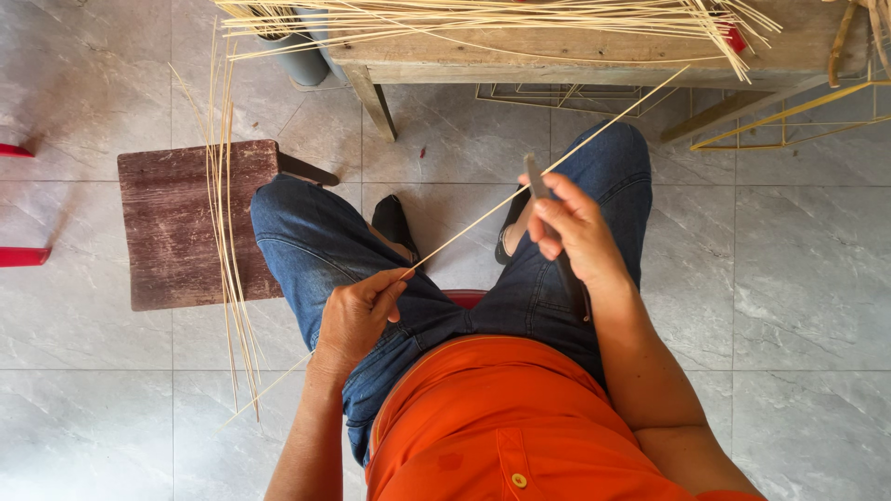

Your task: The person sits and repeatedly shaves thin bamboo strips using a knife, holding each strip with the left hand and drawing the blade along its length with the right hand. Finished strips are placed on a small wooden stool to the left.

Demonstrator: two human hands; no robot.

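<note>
Grey tiled floor, wooden stool

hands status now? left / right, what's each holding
Left hand: closed, pinching a thin bamboo strip.
Right hand: closed on a knife, blade against the strip.

Taking the wooden stool as the landmark: a loose bundle of thin strips leans across its right edge, blocking the way between it and the left knee. Left of the stool the tiled floor lies open, save two red pieces at the frame edge. Right of the stool, one long strip slants across the gap between the knees. Beyond the stool, the wooden surface, heaped with strips, closes off the top.
</note>
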